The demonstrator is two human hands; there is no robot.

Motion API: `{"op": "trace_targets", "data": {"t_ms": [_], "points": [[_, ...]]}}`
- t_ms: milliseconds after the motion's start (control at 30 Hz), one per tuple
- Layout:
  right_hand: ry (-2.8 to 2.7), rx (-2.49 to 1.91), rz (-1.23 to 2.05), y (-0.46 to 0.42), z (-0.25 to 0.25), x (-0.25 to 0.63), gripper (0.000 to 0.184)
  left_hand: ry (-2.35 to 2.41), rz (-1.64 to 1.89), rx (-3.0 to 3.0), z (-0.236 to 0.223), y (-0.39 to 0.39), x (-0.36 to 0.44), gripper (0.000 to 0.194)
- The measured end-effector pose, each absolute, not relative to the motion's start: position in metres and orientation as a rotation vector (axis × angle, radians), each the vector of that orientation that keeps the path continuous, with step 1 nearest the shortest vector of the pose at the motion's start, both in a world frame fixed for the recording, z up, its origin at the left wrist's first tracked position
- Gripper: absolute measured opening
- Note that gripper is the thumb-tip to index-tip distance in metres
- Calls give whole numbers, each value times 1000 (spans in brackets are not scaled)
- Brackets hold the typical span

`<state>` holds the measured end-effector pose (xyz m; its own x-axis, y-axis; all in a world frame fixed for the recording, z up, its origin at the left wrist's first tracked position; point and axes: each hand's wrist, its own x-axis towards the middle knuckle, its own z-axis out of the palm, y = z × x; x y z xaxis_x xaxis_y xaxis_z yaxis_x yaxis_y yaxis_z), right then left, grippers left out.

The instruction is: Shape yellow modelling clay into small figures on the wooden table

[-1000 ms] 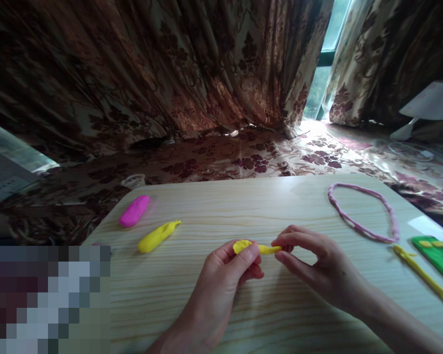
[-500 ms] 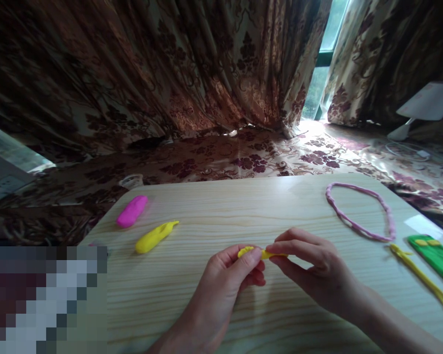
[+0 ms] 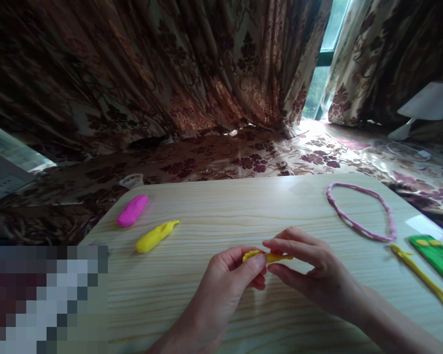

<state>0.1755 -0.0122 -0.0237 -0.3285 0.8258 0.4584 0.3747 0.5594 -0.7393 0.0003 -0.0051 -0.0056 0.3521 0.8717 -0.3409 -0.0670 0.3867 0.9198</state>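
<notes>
My left hand (image 3: 229, 275) pinches a small piece of yellow modelling clay (image 3: 275, 257) between thumb and fingers. The piece has a ridged, wider end at the left and a thin tail that points right. Around that tail, my right hand (image 3: 323, 263) has its thumb and index finger spread apart, with the tail in the gap between them. Whether a right finger still touches the clay, I cannot tell. A larger yellow clay lump (image 3: 155, 237) with a drawn-out tip lies to the left on the wooden table (image 3: 221, 209).
A pink clay lump (image 3: 133, 210) lies near the table's left edge. At the right are a pale purple twisted clay loop (image 3: 354, 227), a thin yellow clay strand (image 3: 421, 278) with a forked end, and a green clay slab (image 3: 435, 258). A white lamp (image 3: 428, 103) stands beyond.
My right thumb and index finger have parted from their pinch on the yellow clay's tail. The piece in my left hand has shifted slightly right, showing more tail.
</notes>
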Motion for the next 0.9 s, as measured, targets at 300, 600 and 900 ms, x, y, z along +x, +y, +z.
{"op": "trace_targets", "data": {"t_ms": [300, 600, 900], "points": [[-1996, -1076, 712, -9, -25, 180, 19, 1189, 740, 1271, -12, 4, -5, 18], [-2003, -1153, 721, -9, -28, 177, 14, 1238, 791, 1430, -18, 6, -7, 17], [-1825, -1136, 847, -15, -16, 172, 10, 1167, 846, 1361, -6, 0, -5, 15]]}}
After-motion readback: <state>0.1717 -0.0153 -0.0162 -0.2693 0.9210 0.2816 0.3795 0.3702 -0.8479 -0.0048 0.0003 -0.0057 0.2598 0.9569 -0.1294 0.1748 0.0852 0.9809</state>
